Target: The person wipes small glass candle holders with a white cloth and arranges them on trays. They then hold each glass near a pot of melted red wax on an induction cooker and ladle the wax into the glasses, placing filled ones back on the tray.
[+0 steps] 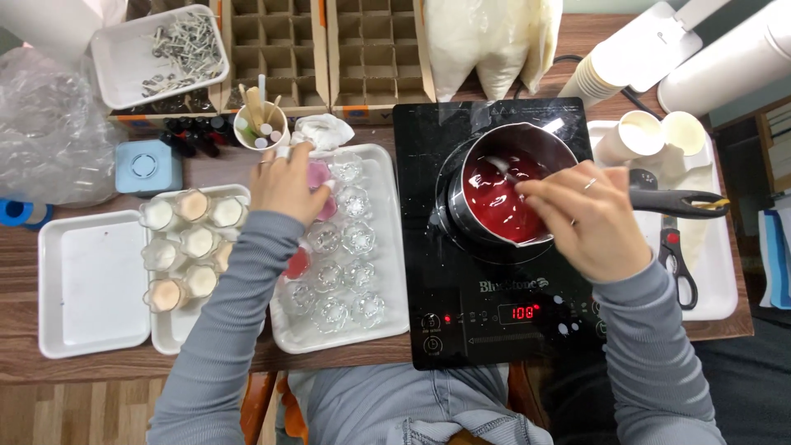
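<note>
- The small saucepan (507, 194) sits on the black induction hob (494, 247), right of the scene's middle, and holds red liquid (494, 198)
- The pan's long black handle (680, 202) runs out to the right, almost level across the picture, so the pan's long axis lies left to right
- The right hand (589, 218) is over the right rim of the pan, fingers pinched on a thin pale stirrer (504, 169) whose tip reaches into the red liquid toward the far left
- The handle passes just behind that hand; the hand is not gripping the handle
- The left hand (286, 183) is well apart from the pan, to its left, over the far end of the white tray (387, 247) of clear glass cups (359, 239)
- Its fingers curl down on a cup with pink fill (318, 175); whether they clasp it or only rest on it I cannot tell
- More red-filled cups (298, 264) lie under the left forearm, on the near-left side of the tray
- So the pan is nearest the right hand, and the cups lie to the pan's left across the hob's edge
- Further left, a second tray (91, 280) and a cluster of cream-filled jars (185, 247); right of the hob, scissors (676, 264) and paper cups (659, 132)
</note>
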